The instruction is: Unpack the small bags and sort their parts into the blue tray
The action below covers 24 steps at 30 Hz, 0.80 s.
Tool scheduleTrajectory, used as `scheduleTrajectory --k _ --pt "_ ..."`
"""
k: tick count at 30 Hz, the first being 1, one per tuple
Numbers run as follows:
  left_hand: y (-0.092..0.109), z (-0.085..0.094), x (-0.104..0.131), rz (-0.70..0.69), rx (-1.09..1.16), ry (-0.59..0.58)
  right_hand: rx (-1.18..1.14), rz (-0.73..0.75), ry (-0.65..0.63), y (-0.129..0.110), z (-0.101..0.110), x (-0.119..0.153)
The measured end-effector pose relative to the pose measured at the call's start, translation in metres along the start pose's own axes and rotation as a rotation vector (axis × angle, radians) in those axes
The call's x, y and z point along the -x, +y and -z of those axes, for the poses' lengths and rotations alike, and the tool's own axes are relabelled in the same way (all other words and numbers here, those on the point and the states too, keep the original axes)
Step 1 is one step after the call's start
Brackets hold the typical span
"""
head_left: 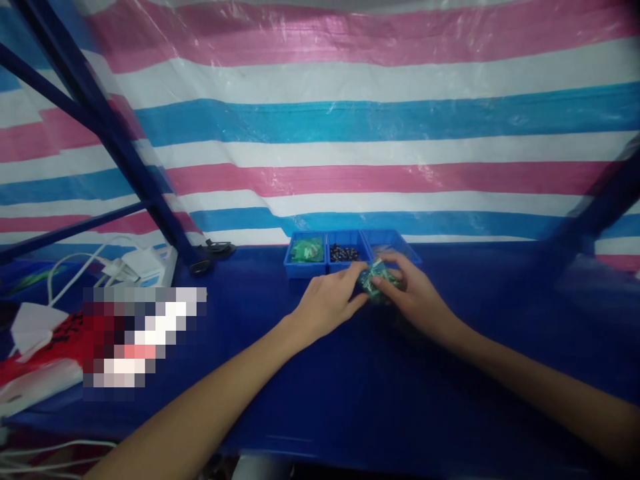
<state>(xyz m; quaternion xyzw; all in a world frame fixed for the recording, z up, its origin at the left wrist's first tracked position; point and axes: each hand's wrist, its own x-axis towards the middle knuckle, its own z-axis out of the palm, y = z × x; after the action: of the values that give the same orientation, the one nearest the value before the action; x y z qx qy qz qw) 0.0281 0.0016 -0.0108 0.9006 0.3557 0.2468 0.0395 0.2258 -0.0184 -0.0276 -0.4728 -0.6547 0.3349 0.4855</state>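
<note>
Both my hands meet over the blue table, just in front of the bins. My left hand (327, 297) pinches the left side of a shiny green, crinkled plastic packet (379, 280). My right hand (420, 293) grips the same packet from the right, thumb across its front. What the packet contains cannot be made out. Behind the hands stands a left blue bin (305, 269) with green packets (307, 250) in it. Beside it, a middle blue bin (345, 236) holds small dark pieces with light spots (344, 253). The right blue bin (395, 240) is partly hidden by my right hand.
White cables (75, 267) and a white power strip (167, 267) lie at the left, near a red bag (65, 343) and a blurred-out patch. Small black items (217, 248) rest at the back left. Blue frame posts (125, 160) rise before a striped sheet (350, 120).
</note>
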Motion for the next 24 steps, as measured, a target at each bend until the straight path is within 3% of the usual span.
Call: scheduleTrajectory --k 9,15,18,24 --pt "-0.002 0.001 -0.001 -0.028 -0.062 0.068 0.081 -0.034 0.016 -0.008 0.0 0.002" --pt "-0.002 -0.001 -0.003 0.08 -0.033 0.155 0.071 0.068 -0.049 -0.014 -0.001 0.004" --pt "-0.001 0.0 -0.003 0.101 0.027 0.195 0.09 0.047 -0.066 -0.012 0.0 0.003" --pt "0.0 -0.001 -0.002 -0.025 0.022 0.156 0.029 -0.036 -0.025 -0.01 0.003 -0.001"
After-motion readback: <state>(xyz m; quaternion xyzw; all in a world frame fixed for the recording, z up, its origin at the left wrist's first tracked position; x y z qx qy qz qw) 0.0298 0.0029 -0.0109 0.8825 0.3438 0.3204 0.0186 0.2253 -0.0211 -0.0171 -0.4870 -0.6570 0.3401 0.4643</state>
